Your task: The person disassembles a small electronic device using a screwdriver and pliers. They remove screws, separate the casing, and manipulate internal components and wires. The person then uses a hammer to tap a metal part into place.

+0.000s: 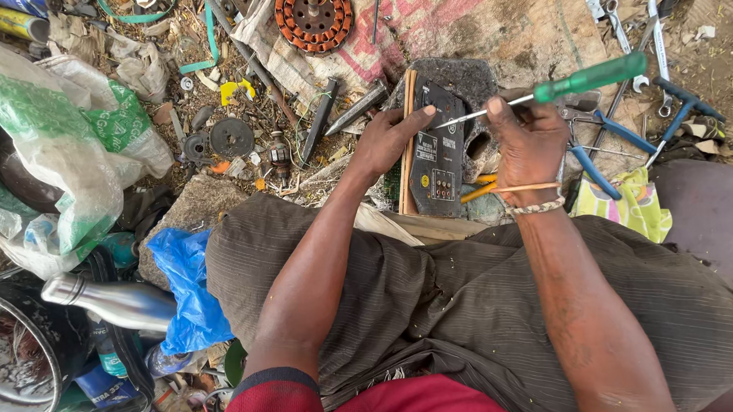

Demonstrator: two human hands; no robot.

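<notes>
The left hand (385, 142) presses its fingers on a flat dark plastic board (435, 156) standing just past the knees. The right hand (527, 147) grips a green-handled screwdriver (586, 78), tip touching the board's top. Farther off lies a round orange-copper motor coil (313, 17).

A dark flat circuit board (438, 156) with small pale labels stands on its long edge against a wooden strip, tilted a little, in front of the knees, and a screwdriver (549, 92) with a translucent green handle and thin metal shaft lies slanted, its tip touching the board's upper part.
</notes>
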